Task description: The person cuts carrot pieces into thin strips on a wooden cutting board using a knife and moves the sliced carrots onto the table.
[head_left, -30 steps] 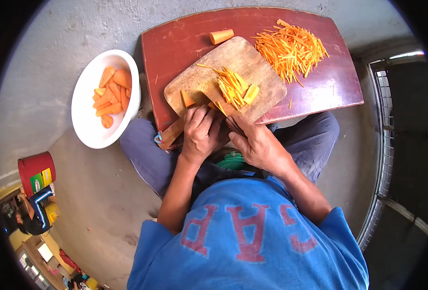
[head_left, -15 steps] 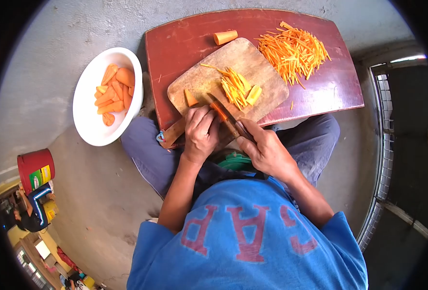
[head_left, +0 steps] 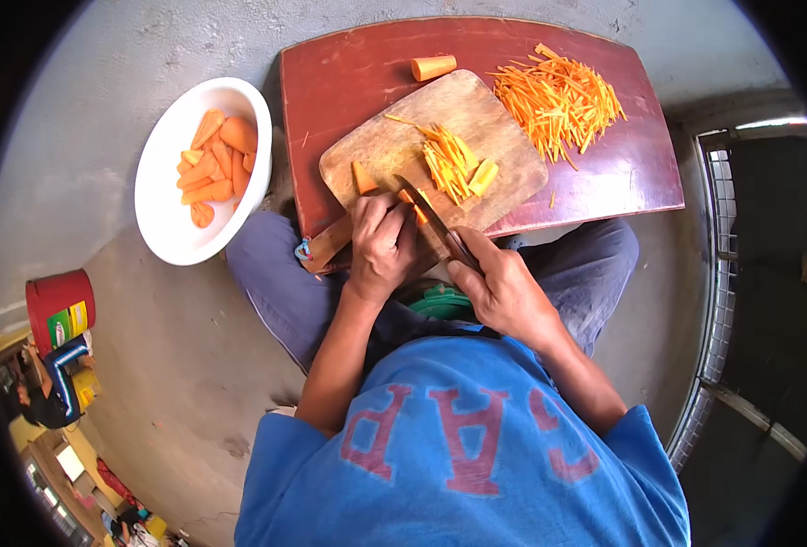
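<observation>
My right hand (head_left: 506, 287) grips the handle of a knife (head_left: 435, 223), its blade slanting up and left over the near edge of a wooden cutting board (head_left: 463, 100). Curled fingers of my left hand (head_left: 381, 246) hold a carrot piece (head_left: 420, 216) against the board beside the blade; most of that piece is hidden. Just beyond my left fingers lies a carrot wedge (head_left: 363, 178). Cut carrot strips (head_left: 447, 164) and a pale yellow carrot chunk (head_left: 483, 178) rest on the board.
The board sits on a red table (head_left: 349, 64) with a heap of carrot shreds (head_left: 563, 105) and a carrot chunk (head_left: 434, 67). At left, a white basin (head_left: 159, 173) contains peeled carrots (head_left: 217, 169). A red bucket (head_left: 62, 305) and a person (head_left: 57, 383) are farther left.
The view has shifted slightly. Both hands stay at the board's near edge, and the knife has moved only a little against the carrot piece.
</observation>
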A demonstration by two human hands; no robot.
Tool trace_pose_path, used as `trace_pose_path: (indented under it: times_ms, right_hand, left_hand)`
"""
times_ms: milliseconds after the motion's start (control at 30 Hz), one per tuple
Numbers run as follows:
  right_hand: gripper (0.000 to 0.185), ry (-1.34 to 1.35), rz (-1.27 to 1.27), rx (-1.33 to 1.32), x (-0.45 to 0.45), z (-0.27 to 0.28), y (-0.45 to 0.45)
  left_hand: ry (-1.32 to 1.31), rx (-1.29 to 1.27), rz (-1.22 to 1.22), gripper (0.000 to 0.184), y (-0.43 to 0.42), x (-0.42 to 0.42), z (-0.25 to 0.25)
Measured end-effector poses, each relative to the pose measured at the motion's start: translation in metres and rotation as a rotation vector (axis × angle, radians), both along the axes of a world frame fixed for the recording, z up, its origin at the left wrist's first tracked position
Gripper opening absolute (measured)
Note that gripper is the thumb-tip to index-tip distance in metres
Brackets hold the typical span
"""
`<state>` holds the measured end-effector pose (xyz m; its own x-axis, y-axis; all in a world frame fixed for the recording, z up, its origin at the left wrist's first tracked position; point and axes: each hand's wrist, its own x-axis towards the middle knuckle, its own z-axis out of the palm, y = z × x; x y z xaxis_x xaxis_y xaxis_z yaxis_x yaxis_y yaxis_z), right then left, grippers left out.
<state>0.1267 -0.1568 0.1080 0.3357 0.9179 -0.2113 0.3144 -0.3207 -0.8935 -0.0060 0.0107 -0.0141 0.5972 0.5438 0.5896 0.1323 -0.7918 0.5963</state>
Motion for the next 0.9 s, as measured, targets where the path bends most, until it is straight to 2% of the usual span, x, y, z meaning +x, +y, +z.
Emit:
trace_pose_path:
  times_ms: [33,233,433,533,633,833,900]
  right_hand:
    - [0.039,0.031,-0.012,-0.050,-0.001,0.001,-0.002]
    - [0.043,-0.054,0.030,0.089,0.007,-0.020,0.017]
    - [0.042,0.057,0.015,-0.179,0.000,0.009,0.002]
    - [0.041,-0.013,0.012,0.093,-0.003,-0.020,0.008]
    - [0.038,-0.086,0.009,0.137,-0.001,-0.028,0.022]
    - [0.037,0.006,-0.011,-0.027,-0.005,0.003,0.004]
    - [0.037,-0.002,-0.018,-0.014,-0.007,-0.009,0.005]
  left_hand:
    - [0.005,0.013,0.010,0.019,0.000,0.000,-0.001]
    - [-0.013,0.022,0.000,0.023,0.002,-0.001,-0.007]
    - [-0.058,0.000,0.027,0.017,0.001,0.002,-0.001]
    - [-0.042,-0.008,-0.026,0.023,0.003,-0.003,-0.008]
    - [-0.022,0.015,-0.032,0.022,0.004,-0.004,-0.011]
    - [-0.044,0.014,-0.003,0.020,0.002,-0.001,-0.008]
    - [-0.050,0.007,-0.031,0.021,0.004,-0.004,-0.007]
